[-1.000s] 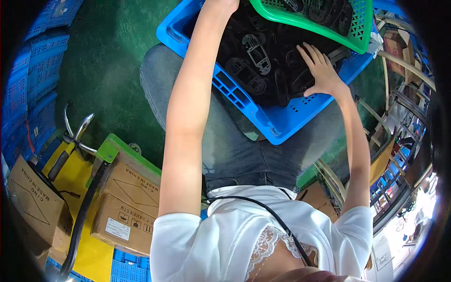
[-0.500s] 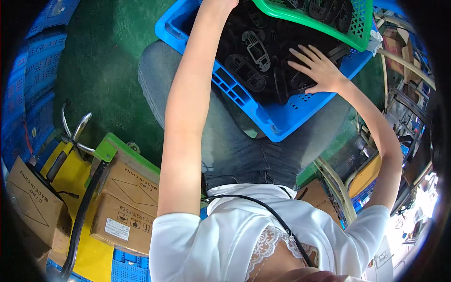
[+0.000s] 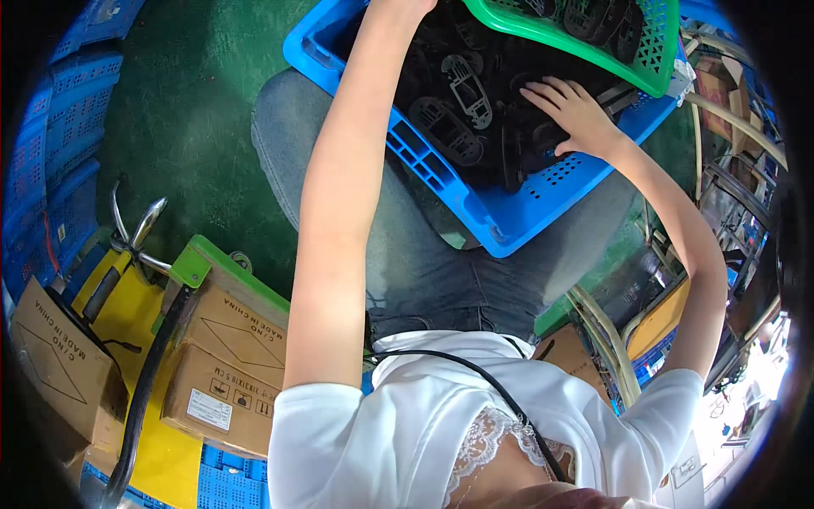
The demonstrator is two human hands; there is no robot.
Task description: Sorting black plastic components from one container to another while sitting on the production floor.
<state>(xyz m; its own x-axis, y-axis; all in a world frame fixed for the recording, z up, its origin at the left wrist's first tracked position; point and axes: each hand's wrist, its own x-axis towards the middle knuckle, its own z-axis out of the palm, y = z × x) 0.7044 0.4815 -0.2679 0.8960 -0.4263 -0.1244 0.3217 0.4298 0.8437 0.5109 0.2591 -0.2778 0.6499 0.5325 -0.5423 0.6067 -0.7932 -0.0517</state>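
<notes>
A blue plastic crate (image 3: 487, 225) rests across my lap, filled with black oval plastic parts (image 3: 445, 131). One greyish oval frame (image 3: 466, 92) lies on top of them. A green basket (image 3: 657, 51) with more black parts sits over the crate's far side. My right hand (image 3: 577, 114) is over the parts by the crate's right wall, fingers loosely bent and thumb apart, with nothing visibly gripped. My left hand (image 3: 415, 5) reaches to the upper edge of the view, left of the green basket; its fingers are cut off.
Brown cartons (image 3: 225, 382) stand at lower left beside a green-edged frame (image 3: 199, 259) and a black curved bar (image 3: 148, 386). Blue crates (image 3: 80, 127) are stacked at far left. Pale metal tubes (image 3: 606, 343) and clutter line the right. The floor (image 3: 195, 102) is green.
My right hand's fingers have drawn closer together and bent more. The crate and green basket have shifted very slightly right. My left arm has moved slightly right at the hand.
</notes>
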